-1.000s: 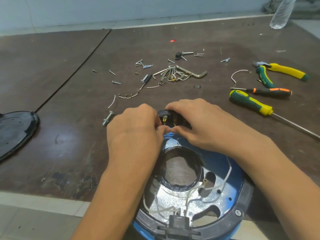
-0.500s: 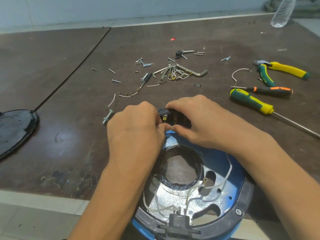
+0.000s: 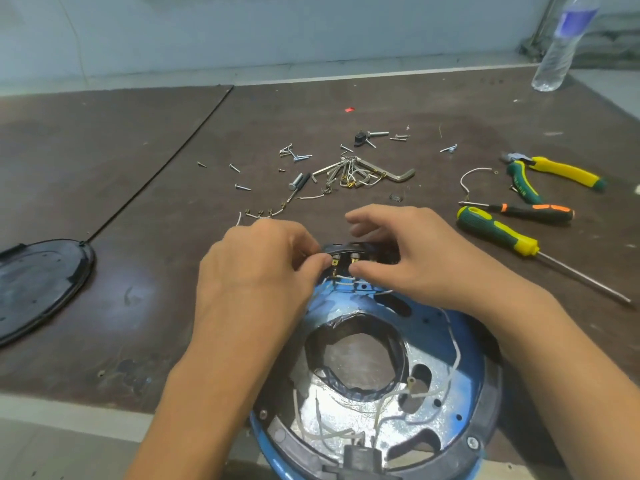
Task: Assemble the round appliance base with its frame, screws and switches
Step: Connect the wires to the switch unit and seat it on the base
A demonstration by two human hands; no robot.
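Note:
The round appliance base point(image 3: 453, 344), blue with a black rim and white wires inside, lies at the table's near edge. A black switch block point(image 3: 349, 255) with brass terminals sits on its far rim. My left hand point(image 3: 256, 271) pinches the block's left end, fingers curled. My right hand point(image 3: 419, 265) holds the right end: the thumb presses by the terminals, the index finger is raised above the block, and the other fingers wrap the far side. Loose screws point(image 3: 294, 155) and wire pieces lie beyond the hands.
A hex key point(image 3: 398, 175) lies among the screws. Yellow-green pliers point(image 3: 557, 169) and two screwdrivers point(image 3: 495, 230) point(image 3: 526, 211) are to the right. A black round cover point(image 3: 38, 282) is at the left edge. A plastic bottle point(image 3: 559, 46) stands far right.
My right index finger has lifted off the switch block, so more of the brass terminals show. Both hands stay at the block on the base's far rim.

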